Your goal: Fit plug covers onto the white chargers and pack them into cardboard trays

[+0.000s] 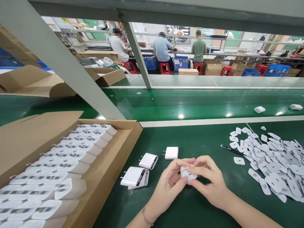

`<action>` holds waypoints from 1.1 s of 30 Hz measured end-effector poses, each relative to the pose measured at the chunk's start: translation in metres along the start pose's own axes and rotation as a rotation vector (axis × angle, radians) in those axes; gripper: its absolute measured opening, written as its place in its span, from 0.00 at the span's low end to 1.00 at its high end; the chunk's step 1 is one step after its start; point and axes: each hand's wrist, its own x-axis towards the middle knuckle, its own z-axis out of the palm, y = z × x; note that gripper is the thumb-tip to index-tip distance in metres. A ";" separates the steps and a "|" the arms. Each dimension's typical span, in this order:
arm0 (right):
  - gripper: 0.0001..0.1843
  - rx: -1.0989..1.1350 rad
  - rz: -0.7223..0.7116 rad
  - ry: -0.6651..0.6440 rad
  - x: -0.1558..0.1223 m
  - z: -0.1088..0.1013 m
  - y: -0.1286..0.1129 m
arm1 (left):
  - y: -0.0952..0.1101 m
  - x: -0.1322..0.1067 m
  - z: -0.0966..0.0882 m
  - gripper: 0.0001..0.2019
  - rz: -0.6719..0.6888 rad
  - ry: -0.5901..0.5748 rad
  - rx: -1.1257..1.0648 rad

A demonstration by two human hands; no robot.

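Between my two hands is a white charger [183,172], partly covered by fingers. My left hand [171,179] is closed around its body. A flat white end cover [192,176] lies at the charger's end, pinched by my right hand [209,177]; whether it sits fully flush I cannot tell. Left of my hands, several white chargers lie on the green table: one with prongs pointing left [171,153], another with a dark open end [148,161], and a pair overlapping [133,176]. A big heap of loose white covers [276,166] spreads to my right.
An open cardboard box [123,152] with rows of chargers stands at left. Black tweezers [231,149] lie by the heap. Two white pieces [259,109] rest on the green conveyor belt [190,101]. A grey frame post [71,66] slants across; people sit at a far bench.
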 end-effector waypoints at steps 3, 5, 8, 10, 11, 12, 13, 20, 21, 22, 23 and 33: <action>0.22 0.010 0.020 -0.002 0.000 0.000 -0.002 | 0.000 0.000 0.003 0.06 -0.016 0.062 0.034; 0.21 0.038 0.076 -0.030 0.000 -0.002 -0.004 | -0.001 0.000 0.004 0.06 -0.003 0.092 0.036; 0.21 0.166 0.278 -0.033 0.002 -0.004 -0.004 | -0.002 0.001 0.005 0.07 0.015 0.123 0.037; 0.23 0.337 0.459 -0.023 0.004 -0.004 -0.001 | -0.002 0.001 0.005 0.08 0.038 0.127 0.056; 0.24 0.436 0.541 -0.036 0.005 -0.004 0.000 | -0.003 0.001 0.005 0.08 0.052 0.125 0.073; 0.25 0.530 0.608 -0.059 0.006 -0.004 0.002 | -0.003 0.000 0.005 0.07 0.061 0.121 0.097; 0.26 0.610 0.656 -0.085 0.007 -0.004 0.003 | -0.003 0.000 0.005 0.07 0.068 0.115 0.127; 0.25 0.711 0.631 -0.114 0.007 -0.005 0.001 | 0.003 -0.003 0.006 0.07 0.079 0.033 0.276; 0.24 0.692 0.619 -0.114 0.008 -0.005 0.001 | 0.004 -0.003 0.006 0.08 0.073 0.015 0.280; 0.23 0.664 0.604 -0.105 0.008 -0.005 0.001 | 0.004 -0.002 0.007 0.08 0.071 0.012 0.282; 0.22 0.625 0.587 -0.086 0.008 -0.006 0.001 | 0.004 0.000 0.007 0.09 0.077 0.027 0.282; 0.13 0.334 0.403 -0.006 0.008 -0.013 0.003 | 0.000 0.006 0.010 0.20 -0.098 0.200 0.128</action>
